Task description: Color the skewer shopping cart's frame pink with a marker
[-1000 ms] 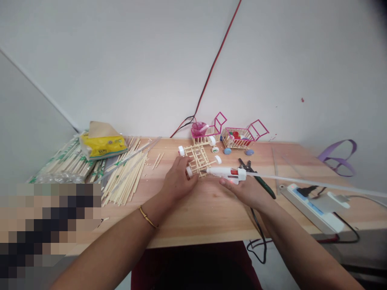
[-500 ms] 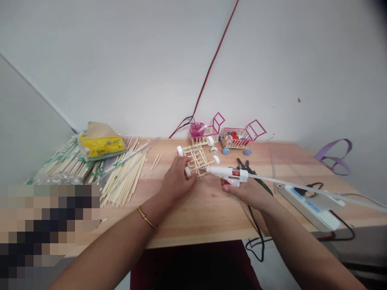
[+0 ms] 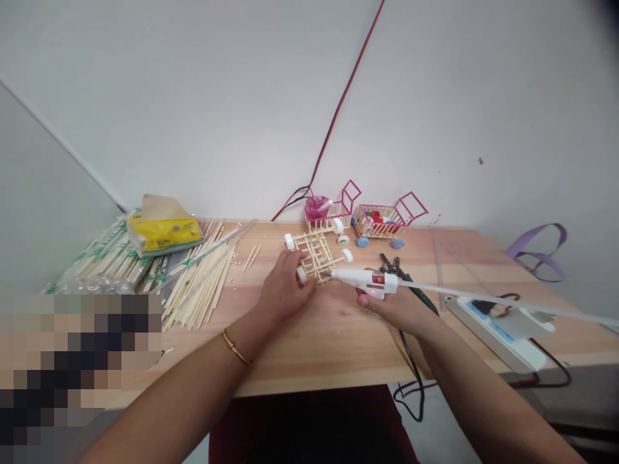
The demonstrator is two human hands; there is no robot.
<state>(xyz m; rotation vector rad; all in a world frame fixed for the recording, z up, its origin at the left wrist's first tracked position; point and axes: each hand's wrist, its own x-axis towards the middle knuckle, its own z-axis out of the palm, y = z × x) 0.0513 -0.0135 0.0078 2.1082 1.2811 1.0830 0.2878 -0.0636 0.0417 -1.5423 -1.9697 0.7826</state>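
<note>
head: glue gun (image 3: pixel 356 278) perhaps against stick frame (image 3: pixel 318 252)

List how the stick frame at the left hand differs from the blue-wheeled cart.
The stick frame has white wheels; the cart has blue ones. The frame looks plain; the cart has pink edging. The left hand touches the frame; no hand touches the cart. Both have pale sticks.
</note>
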